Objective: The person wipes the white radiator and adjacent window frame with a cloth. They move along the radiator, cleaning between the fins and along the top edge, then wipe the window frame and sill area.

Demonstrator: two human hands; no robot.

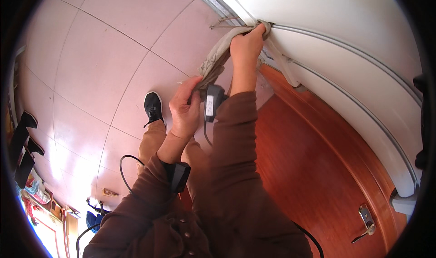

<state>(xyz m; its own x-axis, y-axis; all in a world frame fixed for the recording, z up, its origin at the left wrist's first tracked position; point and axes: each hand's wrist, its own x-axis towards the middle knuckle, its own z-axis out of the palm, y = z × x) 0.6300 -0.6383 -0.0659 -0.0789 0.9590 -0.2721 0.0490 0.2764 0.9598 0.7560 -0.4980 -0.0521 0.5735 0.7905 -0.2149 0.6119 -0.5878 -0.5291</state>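
A greyish-beige cloth [218, 52] hangs twisted between my two hands. My right hand [248, 43] is shut on its upper part and presses it against the edge of a white appliance panel [327, 13], beside a grey seam. My left hand [185, 110] is lower and nearer to me, with thumb and fingers around the cloth's lower end. Part of that end is hidden behind the fingers and a black wrist device [214, 103] on my right arm. Below my right hand, a pale curved strip [281, 64] runs down along the appliance.
A reddish-brown wooden door [306, 176] with a metal lever handle [367, 220] stands at right. Pale pink tiles [92, 57] cover the floor around my black shoe [153, 106]. A small wooden piece [110, 192] lies at lower left. Black cables [122, 169] trail from my wrists.
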